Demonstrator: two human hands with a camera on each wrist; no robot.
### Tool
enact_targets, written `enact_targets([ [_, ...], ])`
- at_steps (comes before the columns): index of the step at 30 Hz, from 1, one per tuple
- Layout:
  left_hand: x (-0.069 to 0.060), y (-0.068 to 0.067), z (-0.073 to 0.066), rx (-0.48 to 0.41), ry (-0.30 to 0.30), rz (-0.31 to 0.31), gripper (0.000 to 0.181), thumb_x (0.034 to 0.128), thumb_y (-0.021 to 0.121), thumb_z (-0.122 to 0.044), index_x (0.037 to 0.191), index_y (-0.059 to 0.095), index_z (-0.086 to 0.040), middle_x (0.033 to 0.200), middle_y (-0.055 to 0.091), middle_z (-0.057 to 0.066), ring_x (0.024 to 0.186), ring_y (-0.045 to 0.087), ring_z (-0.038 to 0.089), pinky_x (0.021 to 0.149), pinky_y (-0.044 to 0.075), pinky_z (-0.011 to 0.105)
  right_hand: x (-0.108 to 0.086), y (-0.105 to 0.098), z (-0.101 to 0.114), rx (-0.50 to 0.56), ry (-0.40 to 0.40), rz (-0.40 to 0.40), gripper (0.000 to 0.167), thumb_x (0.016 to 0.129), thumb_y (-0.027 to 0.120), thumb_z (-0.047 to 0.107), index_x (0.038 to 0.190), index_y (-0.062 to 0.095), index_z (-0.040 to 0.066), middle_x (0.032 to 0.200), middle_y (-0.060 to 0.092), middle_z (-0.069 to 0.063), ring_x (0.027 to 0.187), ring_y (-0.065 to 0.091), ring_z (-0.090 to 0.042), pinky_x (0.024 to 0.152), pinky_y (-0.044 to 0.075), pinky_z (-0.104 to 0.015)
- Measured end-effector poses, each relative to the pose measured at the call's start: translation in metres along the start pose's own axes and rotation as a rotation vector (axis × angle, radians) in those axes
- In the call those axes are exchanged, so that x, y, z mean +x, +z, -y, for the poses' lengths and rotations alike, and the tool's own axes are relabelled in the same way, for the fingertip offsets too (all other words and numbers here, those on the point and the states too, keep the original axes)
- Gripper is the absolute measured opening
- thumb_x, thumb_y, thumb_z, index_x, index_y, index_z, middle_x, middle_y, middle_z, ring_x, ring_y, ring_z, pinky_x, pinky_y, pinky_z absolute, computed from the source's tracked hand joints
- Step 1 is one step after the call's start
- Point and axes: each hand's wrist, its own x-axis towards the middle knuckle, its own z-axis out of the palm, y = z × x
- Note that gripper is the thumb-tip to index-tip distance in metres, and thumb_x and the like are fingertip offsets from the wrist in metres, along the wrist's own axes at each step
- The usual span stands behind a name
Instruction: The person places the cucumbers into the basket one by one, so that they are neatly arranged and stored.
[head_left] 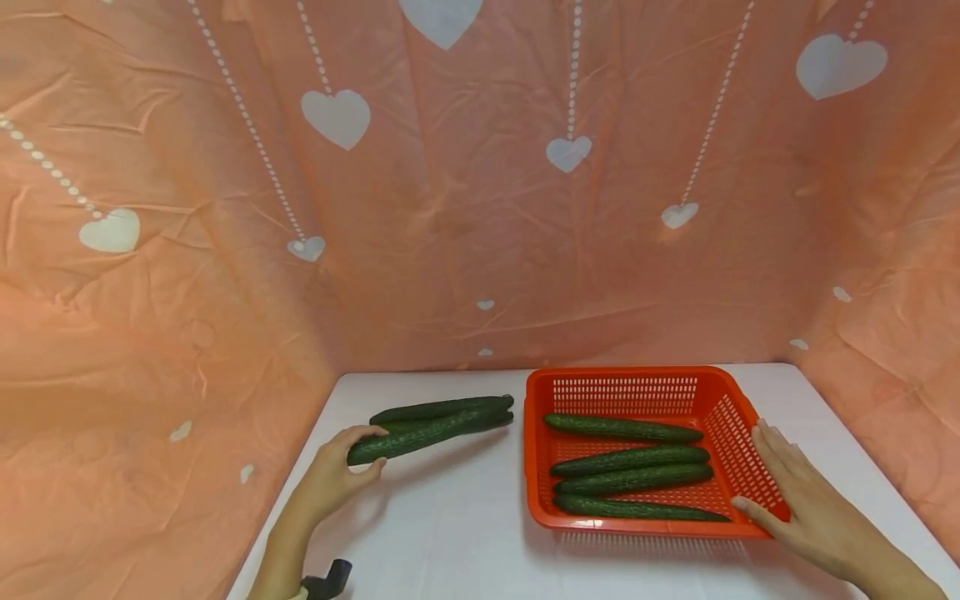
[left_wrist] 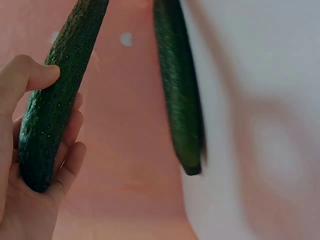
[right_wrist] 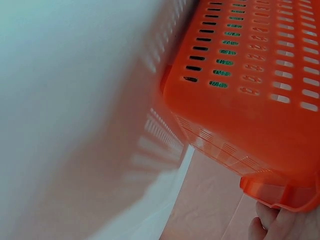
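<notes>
My left hand (head_left: 337,471) holds a dark green cucumber (head_left: 427,437) near its left end, thumb on one side and fingers on the other. In the left wrist view, the same cucumber (left_wrist: 65,95) lies across the palm. Just behind it, another cucumber (head_left: 442,407) rests on the table, partly covered by the held one. My right hand (head_left: 813,508) grips the right front corner of a red plastic basket (head_left: 536,450), with the thumb over the rim and the fingers along the outside. Several cucumbers (head_left: 630,459) lie lengthwise inside the basket.
A white tabletop (head_left: 442,533) lies under everything, its left edge near my left forearm. Orange cloth (head_left: 450,250) with white hearts hangs behind and at both sides. A black object (head_left: 327,581) shows by the left wrist.
</notes>
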Motion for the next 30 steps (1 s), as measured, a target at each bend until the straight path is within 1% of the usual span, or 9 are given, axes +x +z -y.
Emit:
enact_targets([
  [7, 0.005, -0.005, -0.023, 0.023, 0.035, -0.02, 0.042, 0.0856, 0.088, -0.008, 0.124, 0.073, -0.017, 0.123, 0.074, 0.008, 0.109, 0.069, 0.028, 0.09, 0.058, 0.054, 0.0, 0.001, 0.001, -0.008, -0.014, -0.013, 0.104, 0.096, 0.079, 0.038, 0.169, 0.017, -0.003, 0.178, 0.012, -0.022, 0.161, -0.013, -0.001, 0.118, -0.014, -0.009],
  [12, 0.01, -0.004, -0.037, 0.0, 0.071, -0.035, 0.043, 0.0844, 0.089, -0.008, 0.124, 0.074, -0.019, 0.124, 0.074, 0.006, 0.11, 0.069, 0.026, 0.091, 0.058, 0.054, -0.001, 0.0, 0.001, -0.012, -0.007, -0.003, 0.106, 0.097, 0.079, 0.039, 0.17, 0.014, -0.001, 0.179, 0.009, -0.019, 0.16, -0.015, 0.0, 0.117, -0.015, -0.009],
  [14, 0.011, -0.004, -0.043, -0.019, 0.082, -0.032, 0.044, 0.0846, 0.089, -0.008, 0.124, 0.074, -0.02, 0.125, 0.074, 0.005, 0.112, 0.069, 0.026, 0.092, 0.058, 0.054, -0.001, 0.0, 0.001, -0.012, -0.013, -0.007, 0.106, 0.096, 0.079, 0.039, 0.17, 0.014, -0.001, 0.179, 0.008, -0.018, 0.16, -0.015, 0.001, 0.117, -0.015, -0.009],
  [18, 0.014, 0.0, -0.057, -0.053, 0.098, 0.007, 0.043, 0.0877, 0.088, -0.01, 0.127, 0.073, -0.022, 0.129, 0.072, 0.0, 0.12, 0.068, 0.027, 0.098, 0.057, 0.056, 0.0, 0.001, 0.0, -0.012, -0.022, -0.011, 0.106, 0.096, 0.08, 0.038, 0.171, 0.014, 0.0, 0.18, 0.007, -0.016, 0.159, -0.015, 0.003, 0.118, -0.014, -0.009],
  [23, 0.02, 0.009, -0.075, -0.082, 0.144, 0.047, 0.043, 0.0887, 0.088, -0.012, 0.128, 0.073, -0.02, 0.128, 0.072, -0.003, 0.125, 0.067, 0.026, 0.101, 0.057, 0.056, -0.001, 0.002, 0.0, -0.01, -0.021, -0.003, 0.106, 0.096, 0.08, 0.038, 0.17, 0.015, -0.001, 0.18, 0.007, -0.016, 0.159, -0.015, 0.003, 0.118, -0.014, -0.008],
  [26, 0.025, 0.018, -0.085, -0.097, 0.181, 0.056, 0.042, 0.0883, 0.089, -0.012, 0.127, 0.073, -0.018, 0.126, 0.072, -0.005, 0.125, 0.066, 0.025, 0.102, 0.057, 0.054, 0.0, 0.001, 0.0, -0.018, -0.026, -0.004, 0.105, 0.096, 0.08, 0.039, 0.169, 0.017, -0.002, 0.18, 0.008, -0.016, 0.159, -0.015, 0.003, 0.118, -0.014, -0.009],
  [30, 0.033, 0.033, -0.097, -0.117, 0.246, 0.064, 0.042, 0.0871, 0.089, -0.01, 0.126, 0.073, -0.016, 0.123, 0.073, -0.005, 0.122, 0.067, 0.022, 0.101, 0.057, 0.052, 0.001, -0.001, -0.001, -0.029, -0.034, -0.011, 0.104, 0.096, 0.08, 0.039, 0.169, 0.019, -0.004, 0.18, 0.008, -0.017, 0.159, -0.015, 0.003, 0.12, -0.014, -0.01],
])
